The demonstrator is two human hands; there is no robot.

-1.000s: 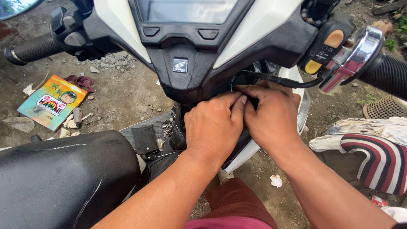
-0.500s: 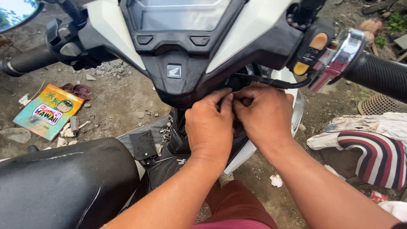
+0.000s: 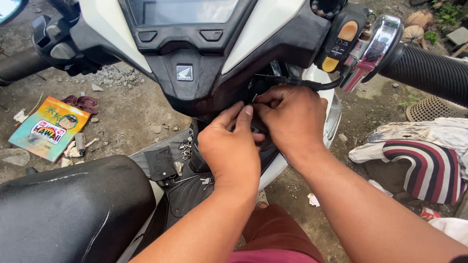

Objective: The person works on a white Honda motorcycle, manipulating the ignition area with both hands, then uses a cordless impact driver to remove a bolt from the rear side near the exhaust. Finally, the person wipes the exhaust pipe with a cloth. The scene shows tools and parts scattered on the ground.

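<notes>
Both my hands work under the handlebar cover (image 3: 204, 73) of a black and white scooter. My left hand (image 3: 231, 146) rests against the black inner panel below the cover, fingers extended and pressed to it. To its right, my right hand (image 3: 292, 117) has its fingers curled into the dark opening beside a black cable (image 3: 297, 83); whatever the fingertips pinch is hidden. A bunch of keys (image 3: 186, 146) hangs near the left hand. The right grip (image 3: 429, 73), with a chrome lever mount (image 3: 373, 48) and switch cluster (image 3: 341, 44), sticks out to the right.
The black seat (image 3: 68, 209) fills the lower left. On the dirt ground lie a colourful flat packet (image 3: 48, 129), stones, paper scraps and, at right, striped cloth (image 3: 429, 165). The footboard (image 3: 187, 187) holds a small dark pouch (image 3: 161, 163).
The view has shifted and closed in slightly. My left hand's fingers have stretched upward against the panel, and my right hand has slid a little up into the opening.
</notes>
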